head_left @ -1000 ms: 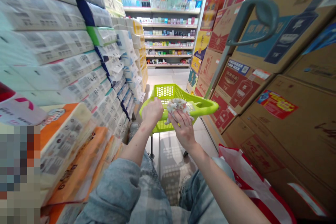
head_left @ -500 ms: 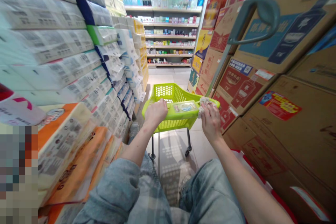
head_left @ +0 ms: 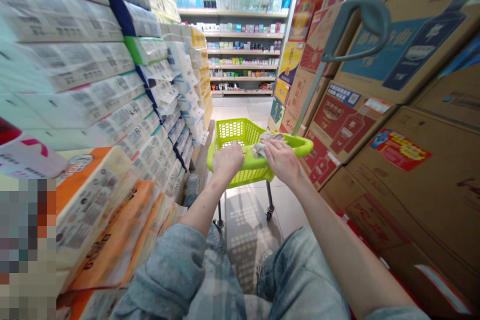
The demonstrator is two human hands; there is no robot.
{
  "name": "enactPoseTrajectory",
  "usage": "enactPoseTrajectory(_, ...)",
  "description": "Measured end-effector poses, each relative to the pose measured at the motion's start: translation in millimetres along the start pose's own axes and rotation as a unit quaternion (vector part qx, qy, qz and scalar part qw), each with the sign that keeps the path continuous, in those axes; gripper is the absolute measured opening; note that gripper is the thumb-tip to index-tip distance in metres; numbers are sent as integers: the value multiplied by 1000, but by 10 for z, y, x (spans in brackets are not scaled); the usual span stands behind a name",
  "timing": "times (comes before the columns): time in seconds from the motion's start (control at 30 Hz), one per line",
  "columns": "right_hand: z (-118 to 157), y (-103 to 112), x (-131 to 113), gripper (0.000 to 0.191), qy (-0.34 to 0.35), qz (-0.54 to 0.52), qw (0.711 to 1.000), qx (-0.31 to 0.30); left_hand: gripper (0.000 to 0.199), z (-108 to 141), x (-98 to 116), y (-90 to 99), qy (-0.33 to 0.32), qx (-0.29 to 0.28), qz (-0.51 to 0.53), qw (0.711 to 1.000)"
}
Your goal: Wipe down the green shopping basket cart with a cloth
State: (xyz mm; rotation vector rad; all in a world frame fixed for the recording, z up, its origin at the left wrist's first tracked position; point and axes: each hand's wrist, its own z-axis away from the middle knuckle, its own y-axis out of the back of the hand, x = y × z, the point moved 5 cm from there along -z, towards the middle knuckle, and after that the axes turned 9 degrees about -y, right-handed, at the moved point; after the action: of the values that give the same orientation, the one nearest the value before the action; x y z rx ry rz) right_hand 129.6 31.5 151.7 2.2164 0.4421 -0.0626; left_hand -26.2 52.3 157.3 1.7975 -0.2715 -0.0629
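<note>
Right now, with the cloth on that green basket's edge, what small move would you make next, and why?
Probably slide the right hand and its cloth along the green basket rim toward the far right corner. The left hand grips the near rim, steadying it, and the cloth lies at the rim's middle.

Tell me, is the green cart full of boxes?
No, the green cart shows bare mesh inside; the boxes are stacked beside it.

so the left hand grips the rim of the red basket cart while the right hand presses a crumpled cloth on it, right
Not quite: the basket cart is lime green, not red, as the head view shows. The left hand does grip its rim, and the right hand presses the crumpled cloth on it.
</note>
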Motion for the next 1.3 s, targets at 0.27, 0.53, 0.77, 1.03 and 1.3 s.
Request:
enactPoseTrajectory(0.27, -323, -96, 122, 44, -62, 82, 986, -133, 44, 114, 153, 20, -31, -7, 70, 997)
enactPoseTrajectory(0.53, -293, -82, 251, 44, -46, 47, 991, -114, 43, 137, -75, 107, -86, 10, 153, 984)
enactPoseTrajectory(0.77, -271, -65, 218, 42, -21, 23, 994, -108, 46, 110, -185, -42, -89, -71, 105, 988)
enactPoseTrajectory(1.03, -93, -1, -53, 37, 10, 19, 998, -58, 47, 150, -198, -14, -4, -16, 118, 993)
enactPoseTrajectory(1.3, 290, 58, -306, 35, 49, -73, 996, 29, 45, 253, -274, 73, 35, 90, 225, 969)
